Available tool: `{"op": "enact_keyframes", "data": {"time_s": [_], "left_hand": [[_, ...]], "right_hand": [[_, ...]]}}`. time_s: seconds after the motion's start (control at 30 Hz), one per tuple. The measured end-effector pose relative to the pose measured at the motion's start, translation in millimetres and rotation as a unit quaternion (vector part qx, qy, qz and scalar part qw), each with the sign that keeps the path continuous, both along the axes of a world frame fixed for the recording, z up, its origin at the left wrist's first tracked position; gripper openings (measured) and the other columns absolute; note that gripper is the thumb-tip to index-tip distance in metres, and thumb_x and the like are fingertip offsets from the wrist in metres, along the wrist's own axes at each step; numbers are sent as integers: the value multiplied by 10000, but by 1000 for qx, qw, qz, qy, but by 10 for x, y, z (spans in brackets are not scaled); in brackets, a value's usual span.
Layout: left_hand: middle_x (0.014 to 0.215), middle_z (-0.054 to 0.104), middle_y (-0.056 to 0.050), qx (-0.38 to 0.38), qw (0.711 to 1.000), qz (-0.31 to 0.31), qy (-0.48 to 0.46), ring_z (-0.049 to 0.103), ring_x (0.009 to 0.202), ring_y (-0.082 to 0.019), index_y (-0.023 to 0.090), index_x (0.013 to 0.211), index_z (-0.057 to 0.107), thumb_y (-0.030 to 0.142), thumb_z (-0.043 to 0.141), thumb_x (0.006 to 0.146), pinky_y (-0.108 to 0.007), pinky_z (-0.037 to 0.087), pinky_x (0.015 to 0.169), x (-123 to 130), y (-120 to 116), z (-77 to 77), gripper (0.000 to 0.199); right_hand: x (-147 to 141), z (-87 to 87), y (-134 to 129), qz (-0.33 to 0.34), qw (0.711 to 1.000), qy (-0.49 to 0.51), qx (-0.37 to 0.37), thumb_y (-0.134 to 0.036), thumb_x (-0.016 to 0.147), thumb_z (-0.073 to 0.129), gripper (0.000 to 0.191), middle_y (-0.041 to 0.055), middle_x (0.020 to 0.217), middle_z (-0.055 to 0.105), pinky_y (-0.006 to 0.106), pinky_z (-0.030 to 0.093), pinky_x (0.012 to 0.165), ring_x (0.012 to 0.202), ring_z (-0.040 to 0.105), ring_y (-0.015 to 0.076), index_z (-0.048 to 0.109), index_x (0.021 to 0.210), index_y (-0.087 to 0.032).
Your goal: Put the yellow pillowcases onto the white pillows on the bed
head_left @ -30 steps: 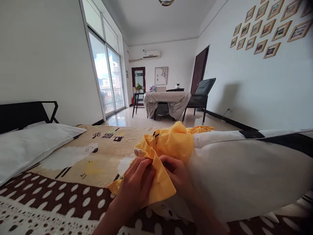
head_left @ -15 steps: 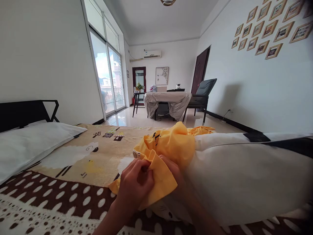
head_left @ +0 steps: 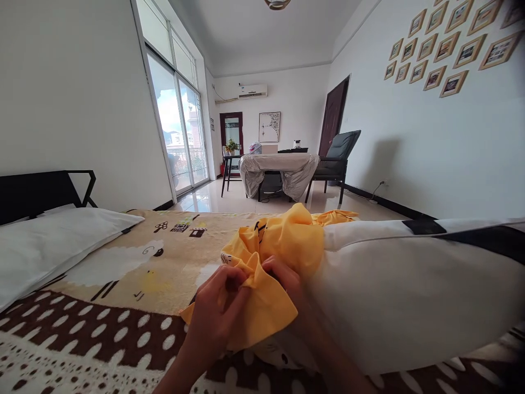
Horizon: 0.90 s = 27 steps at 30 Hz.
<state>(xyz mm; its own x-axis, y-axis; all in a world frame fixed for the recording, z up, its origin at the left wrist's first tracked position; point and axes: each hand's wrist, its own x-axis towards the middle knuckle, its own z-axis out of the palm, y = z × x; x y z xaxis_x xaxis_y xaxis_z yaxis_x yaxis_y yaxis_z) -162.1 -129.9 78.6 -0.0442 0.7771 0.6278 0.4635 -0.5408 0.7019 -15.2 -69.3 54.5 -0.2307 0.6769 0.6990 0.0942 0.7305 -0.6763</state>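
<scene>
A yellow pillowcase (head_left: 293,238) with dark printed marks is bunched around the left end of a large white pillow (head_left: 381,295), which lies on the bed. My left hand (head_left: 219,303) pinches a fold of the pillowcase near its loose flap. Beside it, my right hand (head_left: 289,282) grips the same cloth from the right; its fingertips are partly hidden behind the fabric. Between my wrists the flap hangs down toward the bed.
Another white pillow (head_left: 61,241) lies at the left by the black headboard (head_left: 41,191). A patterned blanket (head_left: 123,273) with sheep and dots covers the bed. Beyond stand a covered table (head_left: 283,161) and a dark chair (head_left: 340,156).
My left hand's fingers have shifted slightly on the cloth and the fold between my hands has changed shape. The pillowcase stays bunched at the pillow's end. The view has turned a little.
</scene>
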Motion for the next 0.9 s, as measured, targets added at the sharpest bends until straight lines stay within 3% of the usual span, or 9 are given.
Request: {"op": "enact_keyframes", "data": {"time_s": [0.2, 0.27, 0.37, 0.63, 0.77, 0.9], "left_hand": [[705, 585, 13, -35, 998, -1, -53, 521, 676, -125, 190, 758, 600, 304, 605, 812, -220, 419, 642, 0, 8, -20, 126], [710, 600, 8, -36, 996, 20, -85, 531, 687, -132, 190, 747, 601, 308, 624, 799, -224, 420, 643, 19, 40, -54, 131], [726, 607, 2, -10, 993, 20, -115, 552, 721, -142, 191, 714, 584, 295, 629, 801, -231, 438, 667, 43, 73, -82, 143], [779, 635, -15, 89, 994, -25, 60, 557, 751, -135, 199, 791, 613, 174, 532, 879, -236, 441, 701, -12, 73, -56, 122], [728, 596, -22, 117, 989, -27, 81, 527, 710, -144, 190, 770, 583, 167, 522, 874, -256, 429, 673, -15, 84, -41, 123], [732, 560, -19, 75, 994, -48, 58, 517, 704, -139, 190, 764, 545, 197, 477, 897, -245, 424, 653, -20, 93, -9, 149]], "right_hand": [[-17, 14, -8, -41, 996, 47, -64, -248, 739, 573, 85, -25, 654, 534, 219, 380, 530, 598, 474, 115, 528, 693, -192], [10, 37, -58, -21, 997, 63, -37, -256, 736, 580, 115, -35, 605, 503, 210, 357, 484, 542, 442, 101, 515, 664, -193], [60, 71, -152, 33, 999, 7, 14, -240, 755, 596, 114, -27, 612, 527, 220, 383, 520, 552, 464, 103, 544, 668, -188], [79, 73, -204, 46, 997, -14, -54, -263, 821, 558, 125, -5, 687, 560, 231, 399, 547, 607, 462, 117, 569, 736, -173], [70, 69, -163, 56, 998, -16, -29, -259, 806, 561, 121, -13, 668, 552, 229, 391, 534, 587, 453, 111, 535, 719, -180], [75, 78, -141, 55, 998, -22, -20, -269, 814, 542, 130, -5, 665, 563, 236, 395, 532, 582, 470, 120, 524, 715, -187]]}}
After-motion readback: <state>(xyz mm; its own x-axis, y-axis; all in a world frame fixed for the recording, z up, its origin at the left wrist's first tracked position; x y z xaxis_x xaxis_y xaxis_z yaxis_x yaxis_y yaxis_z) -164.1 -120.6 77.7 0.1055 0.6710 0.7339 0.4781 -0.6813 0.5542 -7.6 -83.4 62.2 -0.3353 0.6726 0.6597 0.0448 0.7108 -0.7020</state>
